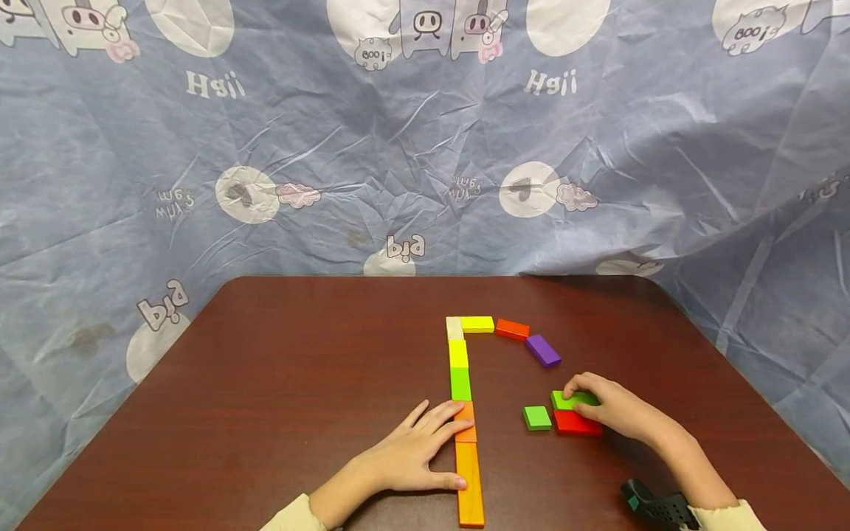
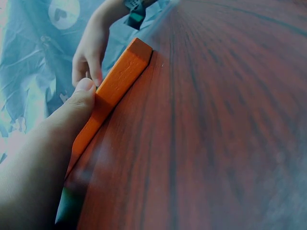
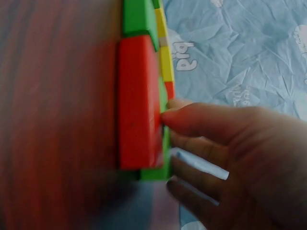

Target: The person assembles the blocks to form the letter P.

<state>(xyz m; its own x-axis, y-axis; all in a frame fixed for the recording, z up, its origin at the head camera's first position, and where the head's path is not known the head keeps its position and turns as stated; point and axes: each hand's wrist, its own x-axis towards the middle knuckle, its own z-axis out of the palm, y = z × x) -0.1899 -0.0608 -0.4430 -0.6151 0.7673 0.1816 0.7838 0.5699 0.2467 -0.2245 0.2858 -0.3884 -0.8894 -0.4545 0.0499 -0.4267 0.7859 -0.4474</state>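
My left hand (image 1: pixel 415 453) lies with spread, fairly straight fingers on a line of blocks. Its fingertips touch a short orange block (image 1: pixel 468 434), and the thumb rests at the edge of a longer orange block (image 1: pixel 471 490); the left wrist view shows this thumb against the long orange block (image 2: pixel 122 74). On the right, my right hand (image 1: pixel 617 407) pinches a green block (image 1: pixel 559 402) between thumb and forefinger. Close in front of that block lies a red block (image 1: pixel 576 425), large in the right wrist view. A small green block (image 1: pixel 536 418) sits just left of them.
Farther up, the line goes on with a green block (image 1: pixel 460 384), a yellow block (image 1: pixel 458 354) and a pale block (image 1: pixel 454 327). From there another yellow block (image 1: pixel 478 324), a red-orange block (image 1: pixel 513 329) and a purple block (image 1: pixel 543 351) curve right. A printed cloth (image 1: pixel 412 147) hangs behind the table (image 1: pixel 319 354).
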